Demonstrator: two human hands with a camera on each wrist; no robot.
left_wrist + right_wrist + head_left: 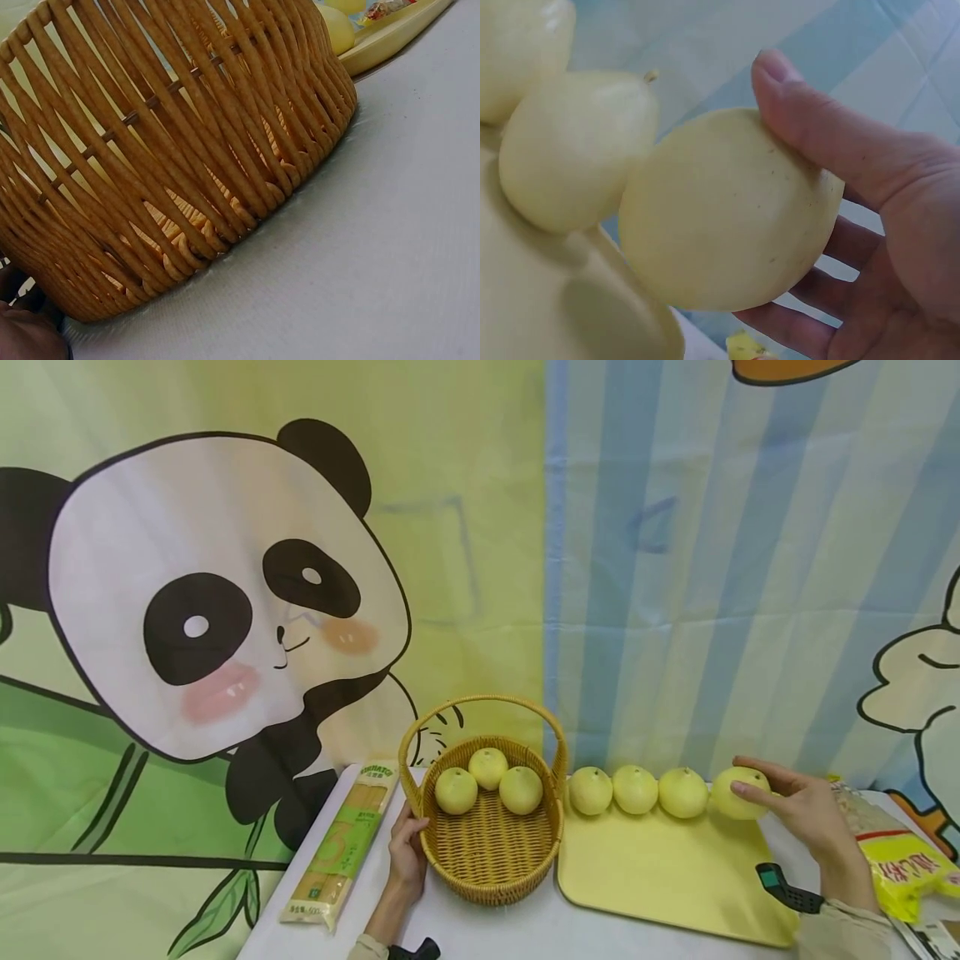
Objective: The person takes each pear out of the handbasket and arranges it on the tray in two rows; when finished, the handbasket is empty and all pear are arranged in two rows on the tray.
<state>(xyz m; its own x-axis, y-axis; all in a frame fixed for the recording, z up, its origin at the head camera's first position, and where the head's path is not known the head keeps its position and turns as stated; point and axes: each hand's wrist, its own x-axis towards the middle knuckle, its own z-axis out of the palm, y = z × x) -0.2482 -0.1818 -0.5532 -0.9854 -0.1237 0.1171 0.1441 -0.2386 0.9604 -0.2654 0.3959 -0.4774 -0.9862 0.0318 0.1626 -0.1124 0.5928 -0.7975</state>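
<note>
At the upper left of the frame, a printed cartoon panda (232, 527) is looking out from a green cloth backdrop. Below it, a long, clear-and-green plastic packet of pale noodles (341, 852) is lying on the white table (540, 935). The left hand (407, 856) is gripping the left side of a round, golden-brown woven basket (491, 847) at lower centre, where three round, pale yellow-green fruits (489, 768) are sitting. To its right, three matching fruits (635, 789) are lining the far edge of a pale yellow rectangular tray (667, 877). At the row's right end, the right hand (813, 814) is pinching a fourth fruit (726, 793) between thumb and fingers. At lower right, a bright yellow printed packet (903, 864) is lying.
</note>
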